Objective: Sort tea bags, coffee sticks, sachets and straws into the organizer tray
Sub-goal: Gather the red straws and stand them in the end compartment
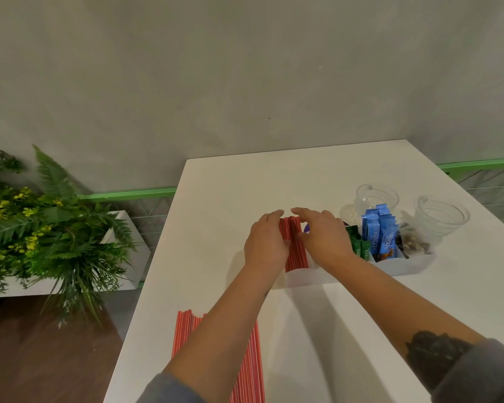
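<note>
A bundle of red striped straws point(295, 245) stands in the left end of the translucent white organizer tray point(405, 267). My left hand point(264, 245) presses against the bundle's left side. My right hand point(322, 238) cups its right side, thumb and fingers curled round the straws. More red straws point(249, 362) lie flat on the white table point(245, 187) near its front edge, partly under my left forearm. Further right the tray holds green sachets point(360, 247), blue coffee sticks point(380, 231) and dark tea bags point(416, 245).
Two clear glass mugs point(377, 196) point(441, 216) stand behind the tray on the right. A planter with green ferns and yellow flowers point(41, 228) sits on the floor to the left of the table. A grey wall rises behind.
</note>
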A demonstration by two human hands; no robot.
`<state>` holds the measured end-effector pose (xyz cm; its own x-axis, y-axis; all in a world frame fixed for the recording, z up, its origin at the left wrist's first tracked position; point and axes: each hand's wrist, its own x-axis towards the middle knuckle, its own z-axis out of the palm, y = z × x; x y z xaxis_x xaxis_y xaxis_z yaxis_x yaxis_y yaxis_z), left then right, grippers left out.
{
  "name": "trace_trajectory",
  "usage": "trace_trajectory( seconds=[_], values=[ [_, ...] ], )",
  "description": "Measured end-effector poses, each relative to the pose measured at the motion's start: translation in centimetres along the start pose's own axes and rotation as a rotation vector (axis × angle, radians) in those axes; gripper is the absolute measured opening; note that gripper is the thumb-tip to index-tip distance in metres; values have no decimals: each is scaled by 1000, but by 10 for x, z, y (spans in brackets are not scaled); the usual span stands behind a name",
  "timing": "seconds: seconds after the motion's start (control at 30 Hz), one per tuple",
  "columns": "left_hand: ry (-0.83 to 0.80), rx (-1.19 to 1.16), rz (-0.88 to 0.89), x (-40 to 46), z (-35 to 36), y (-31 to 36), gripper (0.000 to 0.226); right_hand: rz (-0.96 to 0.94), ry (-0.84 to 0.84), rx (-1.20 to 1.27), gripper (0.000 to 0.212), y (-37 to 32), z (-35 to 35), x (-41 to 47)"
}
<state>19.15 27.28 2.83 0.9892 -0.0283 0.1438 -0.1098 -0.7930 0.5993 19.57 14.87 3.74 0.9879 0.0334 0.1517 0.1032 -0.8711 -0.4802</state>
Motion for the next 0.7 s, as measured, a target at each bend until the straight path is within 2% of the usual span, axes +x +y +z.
trace_trajectory(
  seconds=[0.1, 0.43, 0.7],
  values=[
    [35, 1, 6, -6, -8, -3, 56, 20, 39, -34, 48, -1, 1, -3],
    [115, -34, -56, -42, -54, -39, 42, -34, 183, 102, 31, -29, -7, -37],
    [54, 9, -164, -85, -81, -81, 42, -32, 113, 167, 28, -64, 9, -83]
  ],
)
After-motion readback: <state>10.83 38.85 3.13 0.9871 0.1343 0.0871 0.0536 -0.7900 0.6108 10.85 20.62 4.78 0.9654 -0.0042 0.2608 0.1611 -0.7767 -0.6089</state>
